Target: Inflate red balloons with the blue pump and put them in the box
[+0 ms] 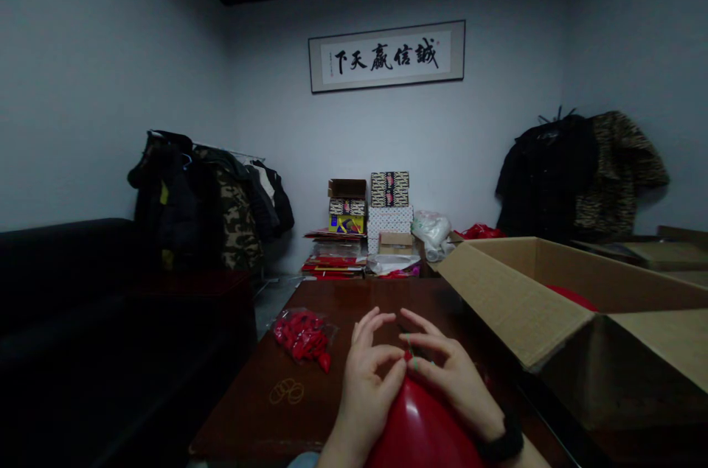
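A blown-up red balloon (423, 427) rests low in front of me, its neck pointing up between my hands. My left hand (368, 379) pinches the balloon's neck with thumb and forefinger, the other fingers spread. My right hand (450, 372) is closed at the same neck, with what looks like a thin rubber band looped over its fingers. A clear bag of red uninflated balloons (303, 335) lies on the dark wooden table (265, 409) to the left of my hands. A few yellow rubber bands (286, 391) lie nearer the front edge.
An open cardboard box (558, 306) stands on the right with something red inside. A black sofa (66, 306) runs along the left. Stacked boxes and red packets (368, 228) sit at the table's far end. Coats hang at back left and right.
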A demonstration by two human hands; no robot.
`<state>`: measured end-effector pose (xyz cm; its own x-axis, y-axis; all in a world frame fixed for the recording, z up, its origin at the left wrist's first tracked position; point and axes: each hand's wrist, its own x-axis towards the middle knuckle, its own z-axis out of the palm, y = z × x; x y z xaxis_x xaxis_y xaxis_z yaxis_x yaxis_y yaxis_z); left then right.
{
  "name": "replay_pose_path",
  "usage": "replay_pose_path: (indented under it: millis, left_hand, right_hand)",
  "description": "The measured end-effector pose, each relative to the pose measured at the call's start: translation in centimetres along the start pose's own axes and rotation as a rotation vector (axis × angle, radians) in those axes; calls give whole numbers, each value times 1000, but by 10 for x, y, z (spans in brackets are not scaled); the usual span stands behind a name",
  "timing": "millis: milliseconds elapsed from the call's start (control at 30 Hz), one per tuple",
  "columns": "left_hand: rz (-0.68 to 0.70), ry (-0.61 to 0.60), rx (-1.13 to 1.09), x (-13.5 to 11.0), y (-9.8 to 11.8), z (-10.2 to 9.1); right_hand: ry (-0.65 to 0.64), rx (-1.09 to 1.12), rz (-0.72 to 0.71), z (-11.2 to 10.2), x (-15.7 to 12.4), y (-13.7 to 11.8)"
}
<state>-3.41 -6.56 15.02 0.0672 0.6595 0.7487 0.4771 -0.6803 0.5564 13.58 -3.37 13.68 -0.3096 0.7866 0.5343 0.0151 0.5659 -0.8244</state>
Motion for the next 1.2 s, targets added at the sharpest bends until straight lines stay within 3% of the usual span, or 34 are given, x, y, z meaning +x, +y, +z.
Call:
replay_pose_path:
  millis: [300,633,867,1200]
  left_hand:
    - [54,120,156,-14,-6,4]
    - [177,193,331,-19,-9,2]
    - [245,355,337,-19,-13,4]
    - [488,284,419,-15,-9,-4]
  right_hand:
    - [-35,-97,164,0,-8,-6]
    - [-37,-127,201,9,-5,-14]
    - [-60,-258,158,10,-1,-16]
    - [-192,113,185,9,8,-35]
